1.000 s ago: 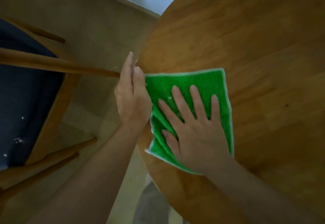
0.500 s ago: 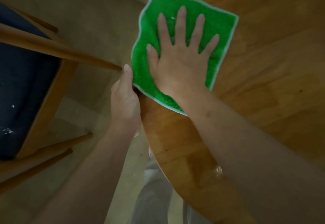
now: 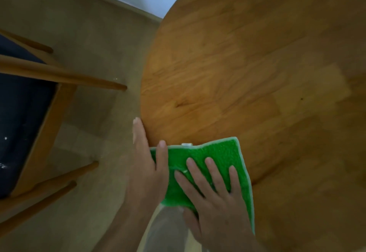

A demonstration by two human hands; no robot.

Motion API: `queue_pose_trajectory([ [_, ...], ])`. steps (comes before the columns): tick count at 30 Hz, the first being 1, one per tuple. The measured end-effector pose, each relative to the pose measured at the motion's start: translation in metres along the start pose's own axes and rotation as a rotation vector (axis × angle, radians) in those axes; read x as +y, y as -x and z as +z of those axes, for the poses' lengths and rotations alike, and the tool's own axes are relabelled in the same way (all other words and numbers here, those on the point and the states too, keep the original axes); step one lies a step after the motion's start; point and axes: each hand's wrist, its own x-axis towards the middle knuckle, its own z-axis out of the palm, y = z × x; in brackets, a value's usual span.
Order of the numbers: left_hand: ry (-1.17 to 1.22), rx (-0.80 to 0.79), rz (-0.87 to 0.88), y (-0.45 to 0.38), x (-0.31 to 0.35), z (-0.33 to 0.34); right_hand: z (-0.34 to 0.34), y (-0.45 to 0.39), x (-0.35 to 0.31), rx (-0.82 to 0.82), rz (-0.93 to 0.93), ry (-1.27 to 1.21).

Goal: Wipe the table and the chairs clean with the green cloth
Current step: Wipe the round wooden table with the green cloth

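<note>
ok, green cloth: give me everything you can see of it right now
The green cloth is bright green, fuzzy like terry or microfibre, with a pale whitish hem and a small white tag at its far edge. It lies mostly flat at the near left rim of the round wooden table, its left part overhanging the edge. The right hand presses on it with spread, straight fingers. The left hand sits at the table edge, its thumb lying on the cloth's left corner.
</note>
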Motion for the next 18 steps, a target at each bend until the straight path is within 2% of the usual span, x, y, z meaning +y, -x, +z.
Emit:
queue_pose_trajectory([
  [6, -0.094, 0.022, 0.165, -0.006, 0.018, -0.002, -0.020, -0.077, -0.003, 0.135, 0.365, -0.032],
  [10, -0.118, -0.004, 0.352, -0.003, 0.050, 0.001, -0.017, -0.083, -0.023, 0.157, 0.316, -0.066],
  [12, -0.115, -0.091, 0.454, 0.012, 0.061, 0.010, -0.011, -0.058, -0.024, 0.141, 0.278, -0.071],
  [14, -0.089, -0.244, 0.509, 0.032, 0.066, 0.024, -0.003, -0.023, -0.017, 0.108, 0.278, -0.060],
  [18, -0.157, -0.531, 0.655, 0.065, 0.064, 0.058, 0.010, 0.047, 0.031, 0.120, 0.367, 0.011],
])
